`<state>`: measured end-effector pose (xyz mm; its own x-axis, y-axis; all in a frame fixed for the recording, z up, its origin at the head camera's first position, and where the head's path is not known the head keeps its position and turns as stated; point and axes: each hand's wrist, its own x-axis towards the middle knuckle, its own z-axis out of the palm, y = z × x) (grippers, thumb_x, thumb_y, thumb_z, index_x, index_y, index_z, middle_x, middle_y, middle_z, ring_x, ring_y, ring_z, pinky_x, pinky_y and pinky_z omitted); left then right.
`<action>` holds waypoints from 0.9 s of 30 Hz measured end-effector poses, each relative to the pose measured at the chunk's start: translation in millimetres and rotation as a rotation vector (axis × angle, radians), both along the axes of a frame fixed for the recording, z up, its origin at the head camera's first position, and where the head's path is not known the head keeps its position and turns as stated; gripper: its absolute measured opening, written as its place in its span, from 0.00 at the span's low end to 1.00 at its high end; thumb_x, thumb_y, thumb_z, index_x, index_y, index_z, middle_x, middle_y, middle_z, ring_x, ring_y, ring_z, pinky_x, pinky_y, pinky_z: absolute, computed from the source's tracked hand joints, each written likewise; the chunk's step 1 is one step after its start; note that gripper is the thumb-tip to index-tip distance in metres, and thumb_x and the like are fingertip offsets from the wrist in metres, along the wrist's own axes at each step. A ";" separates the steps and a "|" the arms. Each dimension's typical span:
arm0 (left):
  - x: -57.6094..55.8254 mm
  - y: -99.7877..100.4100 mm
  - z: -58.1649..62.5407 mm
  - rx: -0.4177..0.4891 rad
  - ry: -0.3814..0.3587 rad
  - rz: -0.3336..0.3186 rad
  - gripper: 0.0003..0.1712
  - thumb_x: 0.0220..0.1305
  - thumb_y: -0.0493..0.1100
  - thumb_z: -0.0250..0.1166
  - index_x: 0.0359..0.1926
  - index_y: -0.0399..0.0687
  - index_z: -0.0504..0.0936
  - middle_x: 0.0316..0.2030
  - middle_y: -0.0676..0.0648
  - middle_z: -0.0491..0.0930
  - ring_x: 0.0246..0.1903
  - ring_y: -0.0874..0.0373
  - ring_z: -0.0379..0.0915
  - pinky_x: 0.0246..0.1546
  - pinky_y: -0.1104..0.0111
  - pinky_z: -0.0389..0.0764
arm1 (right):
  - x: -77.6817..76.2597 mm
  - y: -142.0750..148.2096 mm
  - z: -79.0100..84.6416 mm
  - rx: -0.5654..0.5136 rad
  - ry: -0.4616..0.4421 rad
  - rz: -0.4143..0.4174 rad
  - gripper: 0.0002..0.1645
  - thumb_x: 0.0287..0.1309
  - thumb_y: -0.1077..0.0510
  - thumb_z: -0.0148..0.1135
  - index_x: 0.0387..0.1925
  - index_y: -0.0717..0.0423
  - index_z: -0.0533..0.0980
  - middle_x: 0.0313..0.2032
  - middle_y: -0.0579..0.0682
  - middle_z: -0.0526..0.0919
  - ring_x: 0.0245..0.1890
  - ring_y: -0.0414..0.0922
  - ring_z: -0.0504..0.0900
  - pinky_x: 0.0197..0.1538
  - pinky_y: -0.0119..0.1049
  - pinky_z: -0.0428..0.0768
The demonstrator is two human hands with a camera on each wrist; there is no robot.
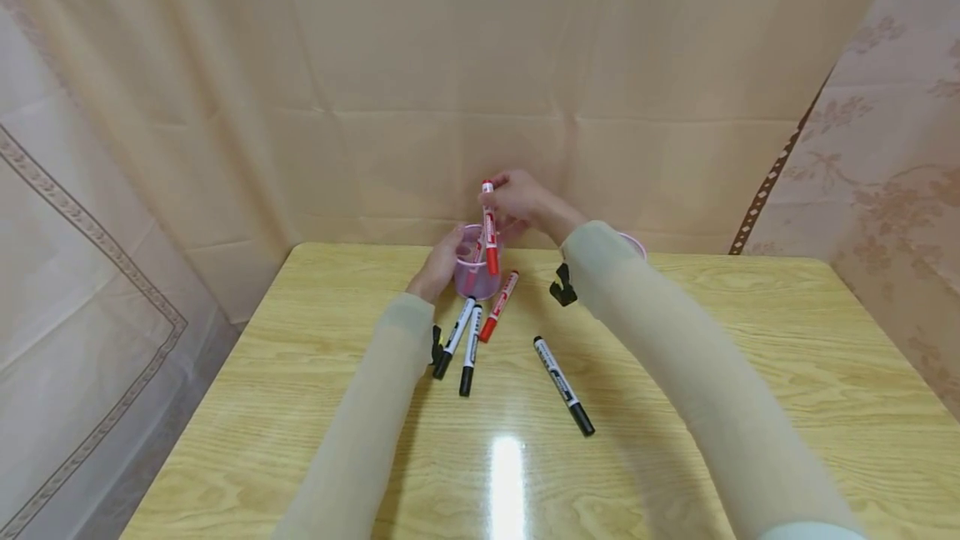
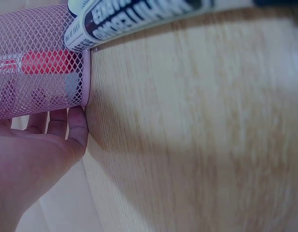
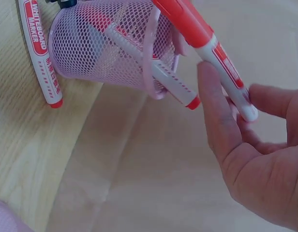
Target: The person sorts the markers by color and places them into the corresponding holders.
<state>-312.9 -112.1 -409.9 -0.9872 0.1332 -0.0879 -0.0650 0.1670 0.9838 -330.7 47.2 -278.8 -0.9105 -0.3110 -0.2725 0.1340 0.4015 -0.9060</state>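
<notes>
My left hand (image 1: 437, 267) holds a pink mesh pen cup (image 1: 486, 287) by its left side; in the left wrist view its fingers (image 2: 77, 126) lie against the mesh near the base. Inside the cup leans a red whiteboard marker (image 3: 174, 83), its end sticking out past the rim. Above the cup's mouth, my right hand (image 1: 522, 198) pinches another red whiteboard marker (image 1: 490, 227) between thumb and fingers, with its red cap pointing down. A third red marker (image 1: 499, 307) lies on the table just in front of the cup.
Two black whiteboard markers (image 1: 471, 350) lie side by side before the cup, near my left wrist. One more black marker (image 1: 564, 386) lies farther right on the wooden table (image 1: 300, 407). Behind my right forearm shows the rim of a second pink cup (image 1: 637, 245). A beige curtain (image 1: 375, 165) hangs behind.
</notes>
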 end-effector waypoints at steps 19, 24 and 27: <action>4.4 2.1 1.1 0.019 -0.004 0.001 0.32 0.74 0.61 0.32 0.63 0.52 0.71 0.55 0.42 0.70 0.57 0.49 0.61 0.60 0.52 0.60 | -8.2 7.1 -20.7 -0.304 0.129 -0.226 0.25 0.65 0.60 0.56 0.61 0.58 0.61 0.36 0.56 0.75 0.25 0.52 0.81 0.38 0.52 0.81; 5.2 3.0 1.6 0.025 -0.001 0.003 0.32 0.75 0.59 0.32 0.63 0.48 0.71 0.55 0.41 0.69 0.57 0.48 0.61 0.59 0.53 0.60 | -5.6 4.5 -27.3 -0.315 0.139 -0.213 0.25 0.65 0.61 0.56 0.60 0.60 0.61 0.39 0.56 0.76 0.24 0.50 0.81 0.37 0.50 0.82; 5.1 2.9 1.1 0.026 -0.001 0.007 0.32 0.75 0.59 0.32 0.63 0.47 0.70 0.55 0.41 0.69 0.56 0.48 0.61 0.59 0.54 0.61 | -4.1 2.3 -30.9 -0.298 0.177 -0.192 0.26 0.64 0.61 0.57 0.60 0.62 0.62 0.44 0.57 0.76 0.28 0.49 0.80 0.40 0.50 0.82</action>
